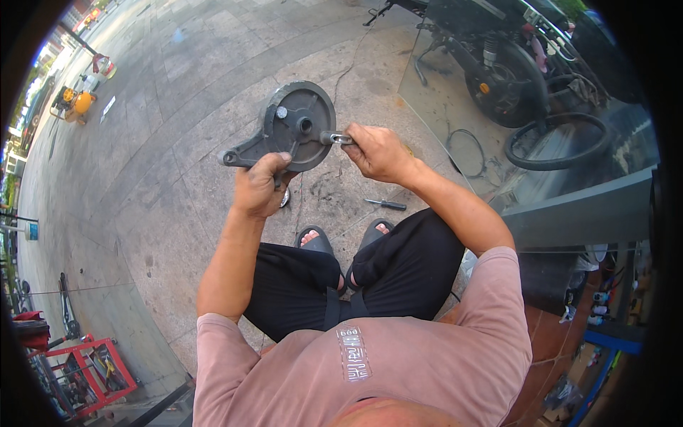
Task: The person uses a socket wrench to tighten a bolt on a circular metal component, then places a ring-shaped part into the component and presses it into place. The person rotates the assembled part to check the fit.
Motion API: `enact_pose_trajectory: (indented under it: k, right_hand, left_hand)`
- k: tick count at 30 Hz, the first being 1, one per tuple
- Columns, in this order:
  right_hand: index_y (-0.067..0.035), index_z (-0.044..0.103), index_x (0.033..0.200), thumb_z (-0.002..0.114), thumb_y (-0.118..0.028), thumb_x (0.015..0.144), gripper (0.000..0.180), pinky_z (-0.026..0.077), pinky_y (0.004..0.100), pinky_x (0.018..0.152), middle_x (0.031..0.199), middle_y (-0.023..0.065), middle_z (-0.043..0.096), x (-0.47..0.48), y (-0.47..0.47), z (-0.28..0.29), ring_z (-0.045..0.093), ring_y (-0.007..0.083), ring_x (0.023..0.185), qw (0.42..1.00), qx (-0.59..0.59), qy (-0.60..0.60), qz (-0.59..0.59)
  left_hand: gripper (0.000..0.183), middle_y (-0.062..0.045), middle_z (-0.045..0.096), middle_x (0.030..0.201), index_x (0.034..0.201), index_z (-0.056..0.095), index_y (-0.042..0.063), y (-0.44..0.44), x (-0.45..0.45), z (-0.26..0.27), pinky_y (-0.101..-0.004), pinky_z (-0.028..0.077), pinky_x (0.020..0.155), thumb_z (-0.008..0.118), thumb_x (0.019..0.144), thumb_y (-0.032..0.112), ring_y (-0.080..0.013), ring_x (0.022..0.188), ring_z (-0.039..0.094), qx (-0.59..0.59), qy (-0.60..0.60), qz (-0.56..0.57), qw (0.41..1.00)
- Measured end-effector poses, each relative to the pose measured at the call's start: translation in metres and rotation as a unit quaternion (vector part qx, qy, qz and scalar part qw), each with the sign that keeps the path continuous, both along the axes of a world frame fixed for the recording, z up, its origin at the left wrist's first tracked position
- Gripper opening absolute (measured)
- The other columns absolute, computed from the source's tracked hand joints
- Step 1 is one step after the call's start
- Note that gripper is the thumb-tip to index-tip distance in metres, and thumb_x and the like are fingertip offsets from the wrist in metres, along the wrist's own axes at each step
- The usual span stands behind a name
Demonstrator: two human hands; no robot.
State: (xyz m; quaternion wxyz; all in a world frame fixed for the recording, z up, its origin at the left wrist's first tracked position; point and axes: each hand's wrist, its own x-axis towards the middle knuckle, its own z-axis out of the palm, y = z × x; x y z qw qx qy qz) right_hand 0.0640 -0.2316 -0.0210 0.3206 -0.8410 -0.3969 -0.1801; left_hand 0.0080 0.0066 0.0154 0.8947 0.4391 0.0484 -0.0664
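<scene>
My left hand [267, 184] grips the lower edge of a round grey metal drum-brake backing plate [280, 136], its thumb near the start of the plate's arm. The plate is raised above the paving, its hub bore facing the camera and its arm pointing left. At the plate's right rim, my right hand [373, 152] is closed around a small metal lever or wrench-like piece [336, 138]; its rounded end meets the rim. Whether that piece is fixed to the plate I cannot tell. A screwdriver [385, 204] lies on the paving below my right hand.
A glass panel [453, 123] stands at the right, with a scooter's rear wheel [507, 85] and a loose tire [557, 141] seen there. A red tool rack [85, 373] is at lower left. An orange air compressor [74, 103] stands far left. A round object [285, 197] sits behind my left hand.
</scene>
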Motion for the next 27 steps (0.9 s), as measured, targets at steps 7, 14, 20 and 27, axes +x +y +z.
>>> enact_pose_trajectory:
  k: [7,14,20,27]
  right_hand:
    - [-0.008,0.053,0.077,0.075,-0.024,0.068,0.029,0.045,0.0384,0.057,0.069,0.0076,0.055,0.004,-0.020,0.008,0.057,0.0305,0.067,0.996,-0.079,-0.029,0.027]
    - [-0.006,0.057,0.081,0.078,-0.010,0.072,0.023,0.040,0.0287,0.056,0.065,-0.0030,0.051,0.000,-0.038,0.010,0.049,0.0075,0.064,0.936,0.011,0.352,-0.029]
    - [-0.003,0.055,0.104,0.059,-0.005,0.085,0.019,0.041,0.0274,0.050,0.071,-0.0002,0.054,0.000,-0.019,0.002,0.051,0.0089,0.065,0.825,0.179,0.536,-0.003]
    - [-0.002,0.053,0.110,0.053,-0.008,0.089,0.022,0.044,0.0282,0.053,0.079,0.0041,0.058,-0.008,0.001,0.012,0.051,0.0105,0.065,0.798,0.282,0.531,-0.035]
  left_hand:
    - [0.026,-0.007,0.065,0.083,0.101,0.062,-0.003,0.031,0.001,0.004,-0.0290,0.051,0.062,0.061,0.075,-0.002,-0.0169,0.072,0.063,0.136,0.000,-0.108,0.985]
    - [0.046,-0.004,0.063,0.096,0.119,0.056,-0.003,0.011,-0.012,0.003,-0.0263,0.046,0.078,0.057,0.073,-0.004,-0.0124,0.088,0.056,0.308,-0.061,-0.194,0.929]
    - [0.034,-0.003,0.062,0.092,0.105,0.058,-0.002,-0.023,-0.009,-0.010,-0.0265,0.045,0.072,0.054,0.071,-0.006,-0.0118,0.084,0.055,0.268,-0.028,-0.182,0.946]
    - [0.033,-0.003,0.060,0.090,0.104,0.058,-0.002,-0.034,-0.008,-0.026,-0.0264,0.045,0.069,0.053,0.072,-0.005,-0.0116,0.079,0.054,0.250,0.003,-0.122,0.960]
